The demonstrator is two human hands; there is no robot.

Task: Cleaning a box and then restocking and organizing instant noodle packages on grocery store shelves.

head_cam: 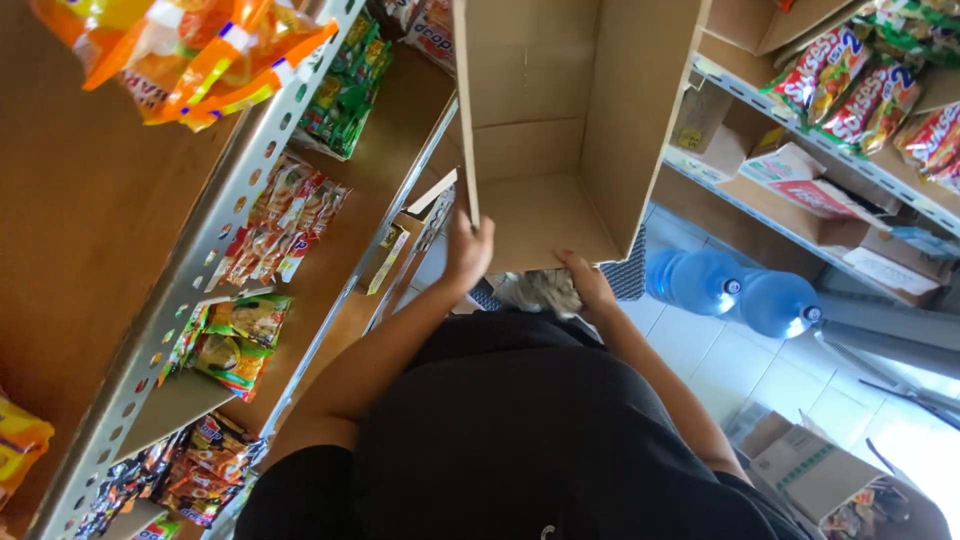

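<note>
I hold a large open cardboard box (560, 110) up in front of me, its inside facing the camera and empty. My left hand (467, 250) grips the box's left edge near its lower corner. My right hand (588, 283) holds the box's lower edge from below. Beneath the box, between my hands, a patterned bundle (548, 291) shows on the floor.
A metal rack (210, 240) on the left carries packets of snacks and noodles on wooden shelves. On the right, another rack (800, 130) holds snack bags and cartons. Two blue water bottles (740, 290) lie on the tiled floor. A cardboard carton (815, 470) sits at lower right.
</note>
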